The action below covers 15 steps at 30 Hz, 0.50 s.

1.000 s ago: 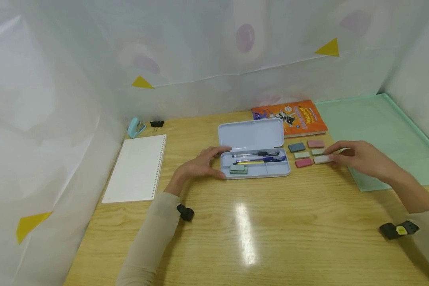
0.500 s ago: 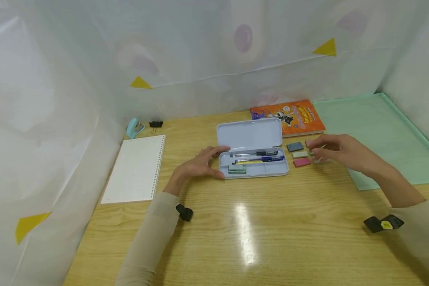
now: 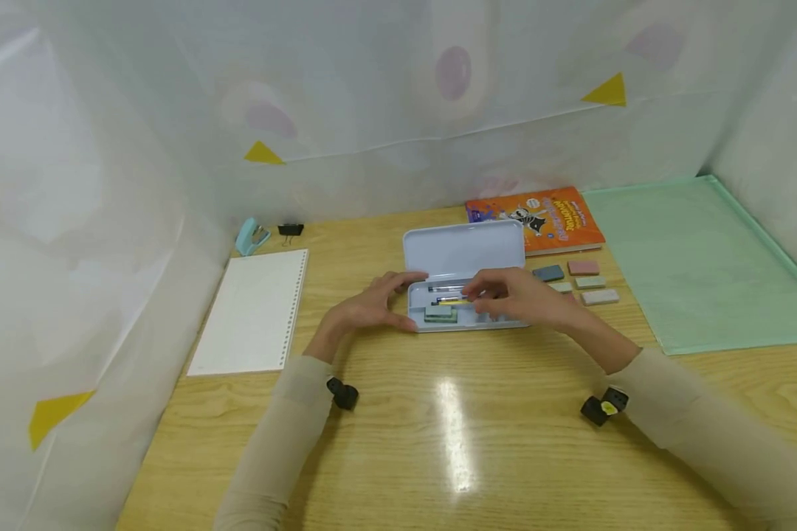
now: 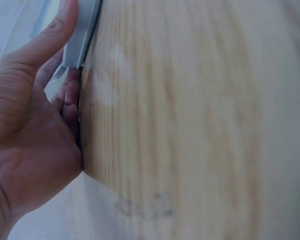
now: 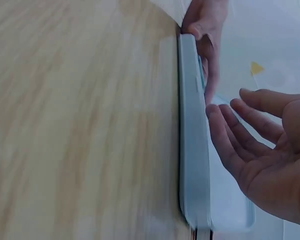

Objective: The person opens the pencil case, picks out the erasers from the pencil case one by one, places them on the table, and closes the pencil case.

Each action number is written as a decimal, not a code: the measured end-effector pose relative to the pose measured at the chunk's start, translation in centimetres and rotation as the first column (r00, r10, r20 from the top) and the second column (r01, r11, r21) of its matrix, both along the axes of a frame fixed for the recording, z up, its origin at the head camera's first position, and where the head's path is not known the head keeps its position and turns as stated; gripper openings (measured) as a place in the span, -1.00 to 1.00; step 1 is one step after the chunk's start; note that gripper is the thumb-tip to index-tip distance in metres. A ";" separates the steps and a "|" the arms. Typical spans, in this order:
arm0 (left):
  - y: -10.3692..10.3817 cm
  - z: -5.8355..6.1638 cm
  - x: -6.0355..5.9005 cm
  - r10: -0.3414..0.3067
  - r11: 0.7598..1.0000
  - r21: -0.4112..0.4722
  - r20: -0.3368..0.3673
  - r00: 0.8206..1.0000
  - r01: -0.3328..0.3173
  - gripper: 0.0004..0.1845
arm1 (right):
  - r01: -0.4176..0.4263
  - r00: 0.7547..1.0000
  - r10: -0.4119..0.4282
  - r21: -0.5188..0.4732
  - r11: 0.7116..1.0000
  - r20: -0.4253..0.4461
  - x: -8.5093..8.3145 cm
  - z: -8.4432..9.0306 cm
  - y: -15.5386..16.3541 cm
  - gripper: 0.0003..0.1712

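Observation:
My left hand holds the left end of a pale blue pencil case, thumb at the front corner and fingers at the back corner. The case lies with its lid raised. Inside are pens and, in the front left compartment, a stack of green erasers. Over the right part of the case hovers my right hand, which covers the pen caps. The right wrist view shows this right hand with thumb and fingers apart and nothing between them.
Several loose erasers lie right of the case, some partly behind the right hand. Behind them are an orange book and a green mat. To the left are a white notepad, a blue stapler and a black binder clip.
My right hand has left the white eraser among the loose ones and moved left over the pencil case. Those erasers stay where they were. The left hand keeps its place on the case.

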State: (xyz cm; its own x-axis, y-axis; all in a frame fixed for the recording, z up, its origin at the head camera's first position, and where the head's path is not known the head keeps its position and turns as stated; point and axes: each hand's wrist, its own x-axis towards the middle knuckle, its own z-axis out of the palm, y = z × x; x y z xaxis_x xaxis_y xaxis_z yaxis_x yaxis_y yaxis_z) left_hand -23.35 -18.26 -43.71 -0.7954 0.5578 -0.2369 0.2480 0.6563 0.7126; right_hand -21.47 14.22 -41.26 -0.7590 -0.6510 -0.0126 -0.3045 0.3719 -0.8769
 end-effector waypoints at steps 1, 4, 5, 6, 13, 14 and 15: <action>0.0 0.1 0.0 -0.001 1.000 0.000 0.001 1.000 0.001 -0.02 | 0.003 1.000 -0.003 0.010 1.000 -0.012 0.0 -0.1 -0.6 -0.72; 0.1 0.2 0.0 -0.006 1.000 0.005 -0.002 1.000 0.006 -0.01 | 0.011 0.997 -0.009 0.034 0.999 -0.081 -0.1 -0.4 -2.3 -0.73; 0.1 0.3 0.1 -0.008 1.000 0.007 -0.004 1.000 0.008 -0.01 | 0.015 0.994 -0.010 0.044 0.999 -0.105 -0.1 -0.4 -2.7 -0.73; 0.1 0.4 0.1 -0.010 1.000 0.010 -0.006 1.000 0.010 0.00 | 0.018 0.992 -0.012 0.048 0.999 -0.125 -0.1 -0.5 -3.1 -0.73; 0.0 0.4 0.1 -0.013 1.000 0.020 -0.012 1.000 0.013 0.00 | 0.001 0.985 0.018 0.107 0.994 -0.174 0.0 -0.4 -4.9 -0.71; 0.0 0.4 0.1 -0.013 1.000 0.018 -0.012 1.000 0.013 0.00 | -0.005 0.984 0.025 0.115 0.993 -0.175 0.0 -0.4 -5.0 -0.72; 0.0 0.3 0.1 -0.013 1.000 0.018 -0.012 1.000 0.013 0.00 | -0.004 0.985 0.025 0.124 0.992 -0.168 0.1 -0.4 -5.1 -0.74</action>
